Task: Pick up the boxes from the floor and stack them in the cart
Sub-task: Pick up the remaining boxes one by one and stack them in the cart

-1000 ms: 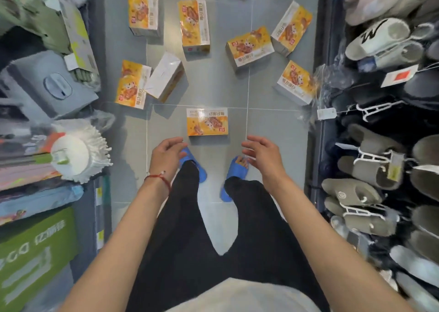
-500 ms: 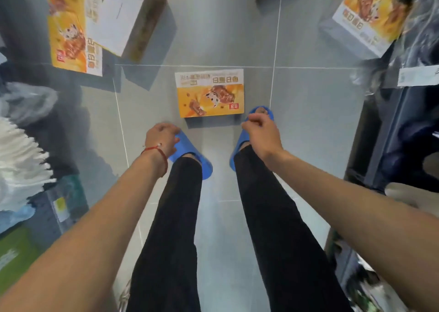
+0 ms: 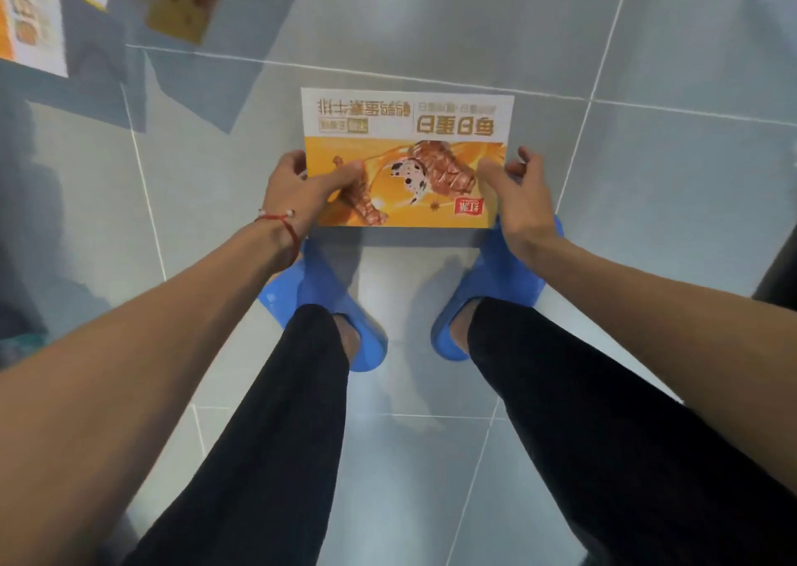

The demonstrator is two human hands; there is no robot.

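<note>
Both hands have dropped from over the slippers onto the box since half a second ago, and the camera has come down with them, so the box fills more of the view

Head view. Left hand (image 3: 297, 190) grasps the box (image 3: 407, 134) at its left end: thumb laid over the printed top, fingers curled round the side. Right hand (image 3: 524, 203) mirrors it at the right end, thumb on top, fingers hooked past the edge. Neither hand is released. Box sits directly between the two hands, its near edge just ahead of the wrists and its far edge well beyond the fingertips.

Grip is on the near half of both short ends. Judged reason: that is the part within reach of a person bending over from behind it, and an even hold at both ends should keep a wide flat carton level.

Shadow lies under the near edge on the floor (image 3: 647, 177); cannot tell whether the box has left the tiles yet. Slippers (image 3: 327, 307) sit just behind the hands, the right toe under the right hand.

Other boxes (image 3: 30, 18) lie far beyond and outward of the left hand, untouched. Bracelet (image 3: 280, 220) on the left wrist. Cart not in view.

Step judged: grasp made, lift pending; most of the task remains
</note>
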